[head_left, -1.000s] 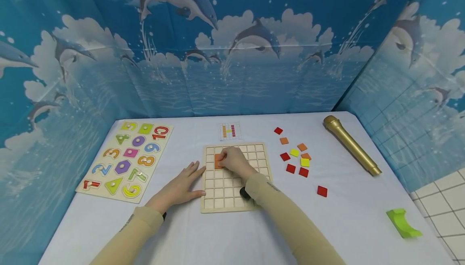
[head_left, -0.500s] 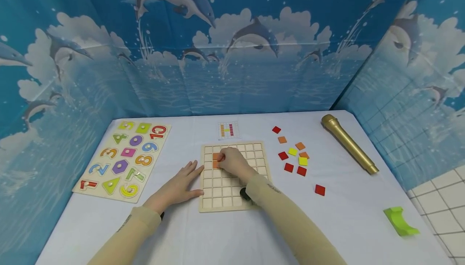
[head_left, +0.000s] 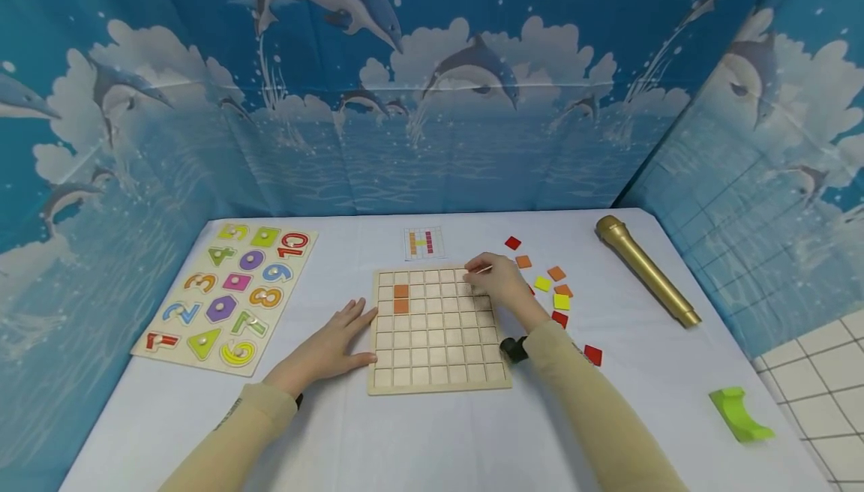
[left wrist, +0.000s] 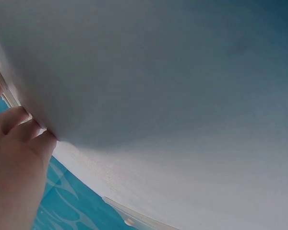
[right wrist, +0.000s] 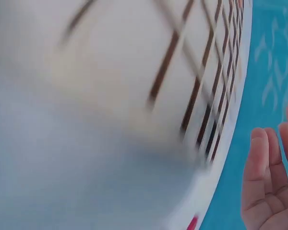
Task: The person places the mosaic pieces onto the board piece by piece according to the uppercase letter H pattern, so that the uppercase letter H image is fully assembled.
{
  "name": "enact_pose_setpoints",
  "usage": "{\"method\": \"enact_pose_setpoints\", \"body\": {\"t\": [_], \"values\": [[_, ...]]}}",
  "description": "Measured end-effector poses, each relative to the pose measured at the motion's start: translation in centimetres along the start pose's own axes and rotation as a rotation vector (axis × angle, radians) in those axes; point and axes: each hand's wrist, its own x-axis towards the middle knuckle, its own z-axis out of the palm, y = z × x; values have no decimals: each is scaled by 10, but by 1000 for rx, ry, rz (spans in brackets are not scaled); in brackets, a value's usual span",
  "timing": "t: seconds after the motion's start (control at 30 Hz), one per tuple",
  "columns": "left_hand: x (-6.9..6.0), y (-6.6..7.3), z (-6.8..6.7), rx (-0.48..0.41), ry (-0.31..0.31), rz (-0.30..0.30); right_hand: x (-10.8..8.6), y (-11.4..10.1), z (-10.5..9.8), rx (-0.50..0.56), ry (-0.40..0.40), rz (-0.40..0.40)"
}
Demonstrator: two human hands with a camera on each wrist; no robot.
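Note:
A wooden grid board (head_left: 432,361) lies in the middle of the table in the head view. Two orange square tiles (head_left: 401,306) sit in its upper left cells, one above the other. My left hand (head_left: 327,348) lies spread at the board's left edge, fingertips and thumb touching it; the left wrist view shows this hand (left wrist: 17,160) from behind. Over the upper right corner of the board hovers my right hand (head_left: 502,287), fingers loosely bent and holding nothing. In the right wrist view its fingers (right wrist: 255,165) are apart from the board. Loose red, orange and yellow tiles (head_left: 562,301) lie just right of it.
Behind the board is a small pattern card (head_left: 424,243). A number and shape puzzle (head_left: 223,308) lies at the left. At the right are a gold microphone-shaped object (head_left: 648,271) and a green curved block (head_left: 740,413). A dolphin-print curtain (head_left: 432,139) hangs behind the table.
My right hand has let go of the orange tile and moved right, off the two orange tiles to the board's upper right corner. The left hand stays at the board's left edge.

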Motion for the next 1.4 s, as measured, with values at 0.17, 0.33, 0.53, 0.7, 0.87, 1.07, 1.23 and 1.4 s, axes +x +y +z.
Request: {"method": "enact_pose_setpoints", "body": {"t": [0.17, 0.33, 0.53, 0.7, 0.87, 1.07, 1.23, 1.4], "values": [[1, -1, -1, 3, 0, 13, 0, 22, -32, 9, 62, 58], [2, -1, -1, 5, 2, 27, -1, 45, -62, 40, 106, 129], [3, 0, -3, 12, 4, 34, -2, 65, -89, 63, 200, 256], [4, 1, -3, 15, 5, 38, 9, 91, -102, 53, 278, 306], [4, 0, -3, 19, 8, 32, 38, 139, -104, 40, 307, 290], [2, 0, -3, 14, 6, 17, 33, 128, -102, 51, 266, 341], [1, -1, -1, 4, 5, 10, 12, 93, -103, 89, 215, 380], [1, -2, 0, 8, 8, 2, 7, 88, -102, 80, 175, 377]]}}
